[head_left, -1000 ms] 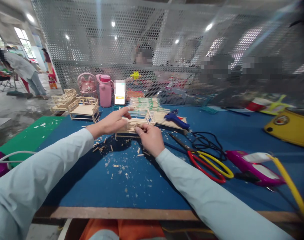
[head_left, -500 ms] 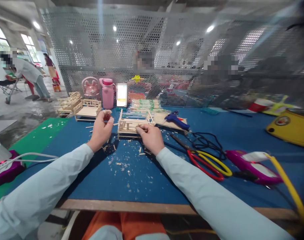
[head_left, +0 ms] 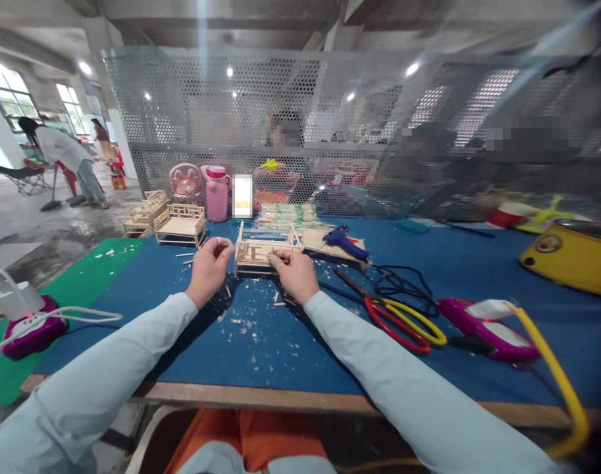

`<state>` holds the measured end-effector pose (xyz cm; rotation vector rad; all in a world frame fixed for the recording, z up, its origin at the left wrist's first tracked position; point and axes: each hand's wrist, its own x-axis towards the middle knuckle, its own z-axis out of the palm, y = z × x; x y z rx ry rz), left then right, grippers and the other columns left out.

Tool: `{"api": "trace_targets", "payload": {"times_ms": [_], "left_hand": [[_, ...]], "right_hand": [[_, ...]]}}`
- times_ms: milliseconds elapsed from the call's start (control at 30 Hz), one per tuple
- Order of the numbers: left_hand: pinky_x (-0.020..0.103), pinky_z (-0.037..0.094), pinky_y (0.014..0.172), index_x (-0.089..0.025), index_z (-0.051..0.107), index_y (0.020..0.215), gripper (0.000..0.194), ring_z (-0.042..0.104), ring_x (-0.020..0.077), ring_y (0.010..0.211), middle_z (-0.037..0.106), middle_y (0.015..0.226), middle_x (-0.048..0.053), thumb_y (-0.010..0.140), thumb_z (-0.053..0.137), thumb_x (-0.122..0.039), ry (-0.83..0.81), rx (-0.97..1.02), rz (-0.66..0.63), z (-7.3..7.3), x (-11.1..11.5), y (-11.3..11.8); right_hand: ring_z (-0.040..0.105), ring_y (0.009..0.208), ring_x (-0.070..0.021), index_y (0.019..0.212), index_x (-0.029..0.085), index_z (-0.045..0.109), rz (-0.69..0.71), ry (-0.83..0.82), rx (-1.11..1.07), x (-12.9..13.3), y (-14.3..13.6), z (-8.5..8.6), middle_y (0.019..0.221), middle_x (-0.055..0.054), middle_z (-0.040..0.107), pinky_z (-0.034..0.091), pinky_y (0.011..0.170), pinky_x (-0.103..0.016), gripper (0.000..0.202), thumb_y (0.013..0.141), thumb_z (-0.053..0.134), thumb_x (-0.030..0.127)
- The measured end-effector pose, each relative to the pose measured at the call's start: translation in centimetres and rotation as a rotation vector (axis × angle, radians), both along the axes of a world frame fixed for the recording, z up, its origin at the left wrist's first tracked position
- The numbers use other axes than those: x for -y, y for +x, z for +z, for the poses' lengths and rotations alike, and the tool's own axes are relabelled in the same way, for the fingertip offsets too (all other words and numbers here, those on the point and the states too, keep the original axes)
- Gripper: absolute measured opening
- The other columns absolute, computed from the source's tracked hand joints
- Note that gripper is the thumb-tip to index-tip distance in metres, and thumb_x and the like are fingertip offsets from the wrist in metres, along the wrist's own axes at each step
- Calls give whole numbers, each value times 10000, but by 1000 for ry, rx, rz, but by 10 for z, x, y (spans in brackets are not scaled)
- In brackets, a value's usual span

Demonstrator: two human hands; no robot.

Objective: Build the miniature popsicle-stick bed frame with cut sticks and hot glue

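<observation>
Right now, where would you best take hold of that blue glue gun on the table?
Grip the blue glue gun by its handle, coming from above. It lies flat on a wooden panel with its black cord trailing right, clear of both hands.

Ceiling lamps are glaring at upper centre; daylight is entering upper left; edges are bending and blurring.

Pale wooden frame on blue table, red-and-yellow scissors nearby.
</observation>
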<state>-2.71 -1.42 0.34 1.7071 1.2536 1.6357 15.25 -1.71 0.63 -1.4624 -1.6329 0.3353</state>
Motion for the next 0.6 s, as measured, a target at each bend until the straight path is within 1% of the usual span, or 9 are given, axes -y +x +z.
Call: {"api": "trace_targets", "payload": {"times_ms": [133,200,267,333,400,500,600], "left_hand": [[207,413,537,-165,546,745,185,491,95,547,527,631,-23,787,501,-339,-70,14,-13,0,-1,-1],[197,394,486,-171,529,730,220,462,92,511,483,585,-36,807,470,-368,-100,10,-31,0,0,-1],[191,366,460,-177,486,673,267,426,88,490,432,542,-47,823,443,-394,-100,-24,-28,-1,1,-1],[193,343,468,-181,432,621,311,400,86,485,395,514,-53,835,425,-407,-77,-78,0,-2,2,-1],[199,342,496,-182,419,621,311,400,89,503,395,517,-52,845,412,-398,-58,-110,16,-4,1,-1],[211,377,557,-181,479,720,239,450,105,574,457,584,-37,851,407,-367,-52,-100,5,-7,0,0],[240,415,643,-170,518,819,201,503,126,680,533,703,-1,851,412,-338,-41,-68,26,-10,-2,1]], "right_hand": [[632,703,-199,769,145,711,-5,2,18,0,0,1,753,-73,715,436,661,-271,268,739,529,340],[632,699,-200,767,145,710,-8,1,21,1,0,1,748,-74,713,436,657,-273,273,740,526,344],[632,698,-199,765,148,707,-8,0,22,1,0,1,756,-73,714,438,653,-270,272,741,521,345],[632,696,-197,757,150,705,-7,0,23,1,0,1,758,-73,714,440,652,-270,269,740,520,344],[633,695,-195,756,151,703,-7,2,23,1,0,1,758,-72,714,441,658,-270,263,738,521,340],[633,695,-192,741,155,698,-6,6,20,1,0,0,748,-69,713,441,659,-269,255,736,520,337],[629,670,-189,724,159,690,-3,8,12,0,0,0,706,-58,705,440,628,-264,262,736,511,349]]}}
